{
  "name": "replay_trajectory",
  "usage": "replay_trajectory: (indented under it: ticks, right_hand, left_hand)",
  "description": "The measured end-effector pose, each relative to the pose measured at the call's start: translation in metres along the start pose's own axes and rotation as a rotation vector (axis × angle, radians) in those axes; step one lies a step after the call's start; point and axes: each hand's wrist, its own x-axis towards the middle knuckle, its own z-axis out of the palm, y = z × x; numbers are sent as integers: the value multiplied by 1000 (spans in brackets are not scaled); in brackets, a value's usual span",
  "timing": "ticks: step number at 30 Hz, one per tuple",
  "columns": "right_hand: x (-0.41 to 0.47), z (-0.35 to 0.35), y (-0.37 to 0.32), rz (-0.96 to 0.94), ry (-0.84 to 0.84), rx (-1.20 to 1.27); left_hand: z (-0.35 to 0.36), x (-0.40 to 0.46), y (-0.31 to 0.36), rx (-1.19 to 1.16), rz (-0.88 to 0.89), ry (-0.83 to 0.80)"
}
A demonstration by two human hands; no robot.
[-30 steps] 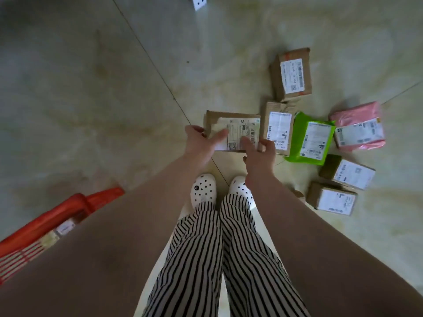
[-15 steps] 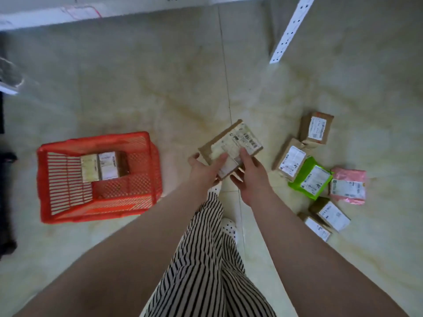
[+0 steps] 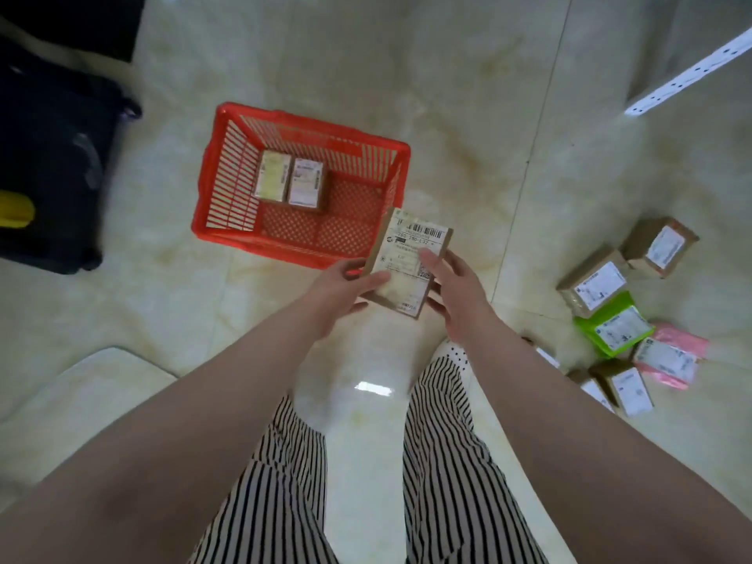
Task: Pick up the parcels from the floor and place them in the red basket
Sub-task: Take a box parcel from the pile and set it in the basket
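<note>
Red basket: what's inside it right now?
Two small labelled parcels lie side by side on the floor of the red basket, toward its far left. The held parcel, gripped by the left hand and right hand, hides the near right corner.

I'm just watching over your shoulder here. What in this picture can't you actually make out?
- Head view: the print on the held parcel is too small and blurred to read, and the left hand and right hand cover parts of it.
- A brown parcel by the right forearm is mostly hidden by it.
- The dark object at left is cut by the frame edge; I cannot identify it.
- Labels on the two parcels in the red basket are blurred.
</note>
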Motion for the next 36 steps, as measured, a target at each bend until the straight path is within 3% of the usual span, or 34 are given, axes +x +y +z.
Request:
replay_trajectory:
  ticks: [9,14,22,28,36]
  right_hand:
    - [-45,230,88,43,-151,-55]
    - [-48,297,112,121,-116,-74]
    - [4,299,77,40,-37,0]
    - [62,277,38,57,17,71]
    - [187,239,40,84,105,81]
  left_hand:
    - [-224,-37,-31,-113,30,160]
    - [-284,-37,-29,-184,14,240]
    - [-265,11,7,-178,15,259]
    - [-233,73,44,-113,48,176]
    - [-182,218,37,-201,-132,141]
